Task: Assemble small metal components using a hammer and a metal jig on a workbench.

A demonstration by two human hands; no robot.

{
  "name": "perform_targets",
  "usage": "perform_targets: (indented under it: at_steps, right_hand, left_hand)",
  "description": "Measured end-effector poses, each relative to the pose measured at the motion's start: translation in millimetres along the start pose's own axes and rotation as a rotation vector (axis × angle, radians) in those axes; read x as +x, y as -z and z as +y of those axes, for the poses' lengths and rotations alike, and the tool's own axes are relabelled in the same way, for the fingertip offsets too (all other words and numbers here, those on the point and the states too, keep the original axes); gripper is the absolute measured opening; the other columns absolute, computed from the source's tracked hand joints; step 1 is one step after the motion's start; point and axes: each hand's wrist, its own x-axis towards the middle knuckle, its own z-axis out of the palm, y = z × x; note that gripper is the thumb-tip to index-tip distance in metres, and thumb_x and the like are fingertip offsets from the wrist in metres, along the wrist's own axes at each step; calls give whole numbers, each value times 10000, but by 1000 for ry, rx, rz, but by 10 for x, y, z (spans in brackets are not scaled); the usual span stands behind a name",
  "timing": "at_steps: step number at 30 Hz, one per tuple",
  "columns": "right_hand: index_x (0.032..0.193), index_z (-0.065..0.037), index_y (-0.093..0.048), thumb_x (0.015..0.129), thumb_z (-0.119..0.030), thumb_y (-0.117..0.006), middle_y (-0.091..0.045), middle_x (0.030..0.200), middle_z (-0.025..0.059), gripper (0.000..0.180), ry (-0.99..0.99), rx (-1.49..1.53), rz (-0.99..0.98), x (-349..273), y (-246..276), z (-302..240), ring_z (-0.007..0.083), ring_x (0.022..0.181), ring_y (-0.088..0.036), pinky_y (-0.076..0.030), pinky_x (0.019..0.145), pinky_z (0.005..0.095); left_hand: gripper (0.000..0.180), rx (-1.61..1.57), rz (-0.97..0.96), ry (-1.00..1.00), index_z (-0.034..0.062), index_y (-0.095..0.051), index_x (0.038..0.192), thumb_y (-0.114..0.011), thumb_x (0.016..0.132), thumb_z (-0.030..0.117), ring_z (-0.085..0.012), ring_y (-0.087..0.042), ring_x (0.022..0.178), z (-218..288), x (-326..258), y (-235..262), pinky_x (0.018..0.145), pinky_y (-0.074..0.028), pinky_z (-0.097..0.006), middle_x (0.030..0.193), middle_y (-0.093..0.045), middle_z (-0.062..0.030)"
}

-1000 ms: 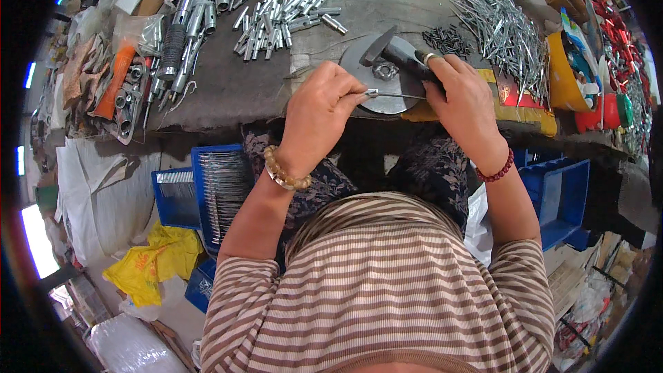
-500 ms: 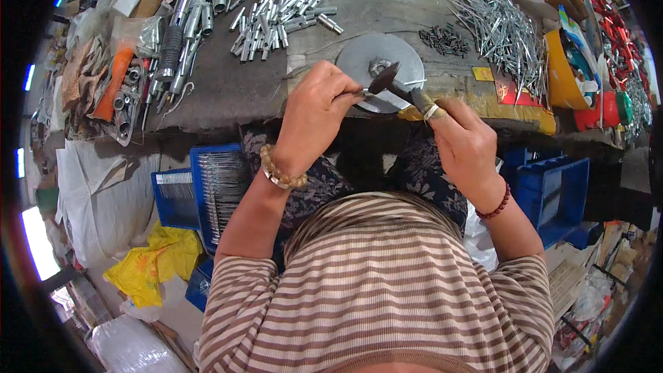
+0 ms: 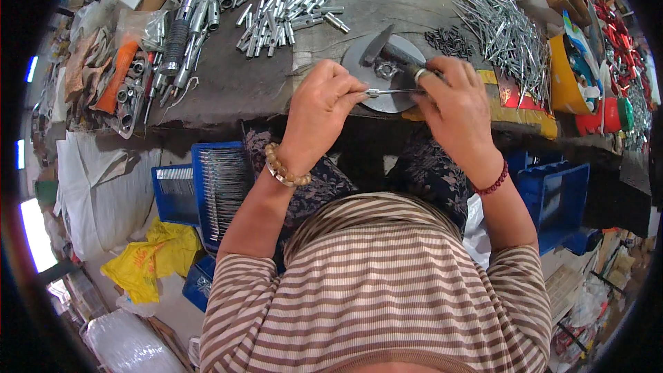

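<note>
My left hand (image 3: 323,102) pinches a small silver metal tube at the near part of a round grey metal disc (image 3: 397,104). A thin metal rod (image 3: 397,90) runs from the tube toward my right hand (image 3: 457,97), whose fingers are at its other end. That same hand also keeps hold of a hammer (image 3: 399,55), its dark head tilted over the far side of the disc. Next to the hammer head, a small metal nut-like piece (image 3: 385,69) sits at the disc's middle. Fingers hide both ends of the tube-and-rod piece in part.
Short metal tubes (image 3: 276,21) are heaped at the far left, thin rods (image 3: 507,34) at the far right. Small black pieces (image 3: 449,41) lie between disc and rods. Tools (image 3: 181,34) crowd the left; a yellow container (image 3: 570,72) stands right. Blue bins (image 3: 219,193) sit below the bench.
The hammer head has swung up and away from my left hand. My right hand has moved in closer, and its fingers are now at the end of the thin rod.
</note>
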Motion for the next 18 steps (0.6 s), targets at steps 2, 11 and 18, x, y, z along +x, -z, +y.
perform_targets:
  at_steps: [2, 11, 18]
  right_hand:
    - [1018, -77, -671, 813, -68, -732, -634, 940, 102, 214, -42, 89, -147, -23, 38, -174, 315, 899, -661, -524, 726, 425]
    - [1019, -11, -621, 846, -105, -717, -662, 802, 169, 219, -472, 530, -479, -289, 9, -398, 342, 670, -645, -516, 626, 431]
    - [981, 21, -605, 909, -98, -690, -570, 702, 38, 163, -1028, 1282, -625, -382, -5, -519, 87, 628, -542, -449, 552, 302]
  left_hand:
    - [131, 16, 9, -3, 21, -755, 970, -771, 841, 3, -203, -607, 853, 27, -31, 24, 724, -488, -312, 919, -597, -63]
    - [340, 28, 189, 4, 69, -719, 1241, -717, 908, -5, -156, -629, 874, 196, -248, -97, 721, -513, -260, 1002, -665, -58]
    - [546, -679, 117, 571, 50, -432, 1521, -637, 1016, 71, -59, -598, 727, 363, -457, -253, 627, -506, -207, 990, -719, -55]
